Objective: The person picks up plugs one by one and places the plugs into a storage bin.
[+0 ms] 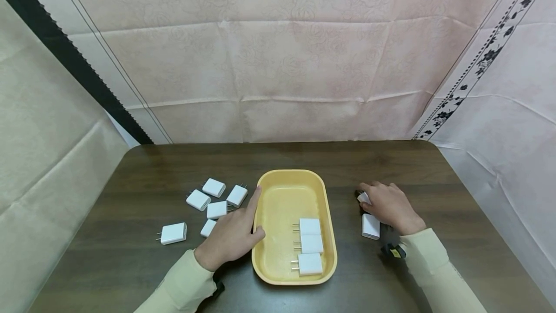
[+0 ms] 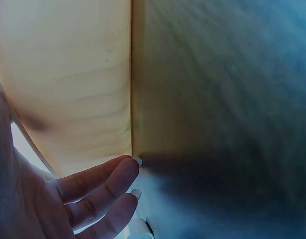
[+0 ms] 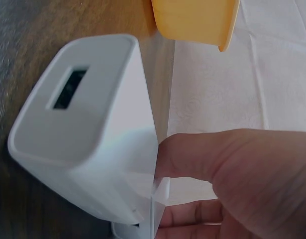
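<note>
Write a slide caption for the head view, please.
Left hand at a tray of three chargers, right hand holding another charger.

In your head view, soft, even light brightens the pale cloth (image 1: 304, 62), while dim shadows gather on the tabletop (image 1: 365, 279) beneath your sleeves (image 1: 434, 264). Your left-wrist view is murky and hazy, blue-tinged at right, with a dark shadow beyond the fingertips of your left hand (image 2: 53, 209). Your right-wrist view looks clearer, the near white adapter (image 3: 93, 119) greyer in front than along its side.
</note>
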Available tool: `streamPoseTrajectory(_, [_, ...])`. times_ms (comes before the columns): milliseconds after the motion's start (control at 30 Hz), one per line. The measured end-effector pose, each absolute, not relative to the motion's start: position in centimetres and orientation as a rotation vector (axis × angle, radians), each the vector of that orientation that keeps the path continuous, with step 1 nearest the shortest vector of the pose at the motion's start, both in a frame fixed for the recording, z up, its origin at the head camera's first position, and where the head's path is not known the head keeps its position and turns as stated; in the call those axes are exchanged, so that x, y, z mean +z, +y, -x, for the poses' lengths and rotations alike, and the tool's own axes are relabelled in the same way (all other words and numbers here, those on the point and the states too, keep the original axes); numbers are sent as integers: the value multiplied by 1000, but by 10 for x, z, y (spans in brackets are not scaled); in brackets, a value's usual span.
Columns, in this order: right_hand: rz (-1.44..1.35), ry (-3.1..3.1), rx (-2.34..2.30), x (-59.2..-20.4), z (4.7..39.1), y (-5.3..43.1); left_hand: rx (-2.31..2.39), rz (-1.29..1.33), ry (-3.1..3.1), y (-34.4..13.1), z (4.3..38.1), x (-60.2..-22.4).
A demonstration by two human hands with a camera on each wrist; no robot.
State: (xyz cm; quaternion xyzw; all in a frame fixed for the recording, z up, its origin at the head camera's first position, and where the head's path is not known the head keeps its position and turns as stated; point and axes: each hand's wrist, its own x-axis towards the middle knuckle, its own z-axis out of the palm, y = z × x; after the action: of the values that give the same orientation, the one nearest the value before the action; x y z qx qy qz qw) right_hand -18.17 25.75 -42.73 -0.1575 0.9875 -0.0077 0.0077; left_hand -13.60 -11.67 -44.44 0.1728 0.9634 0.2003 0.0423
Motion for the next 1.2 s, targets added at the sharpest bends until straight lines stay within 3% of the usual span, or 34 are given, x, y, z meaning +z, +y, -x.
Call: streamPoseTrajectory(1200, [568,3136,-288,-422,182,250,608,-528,2954,-117,136,-445])
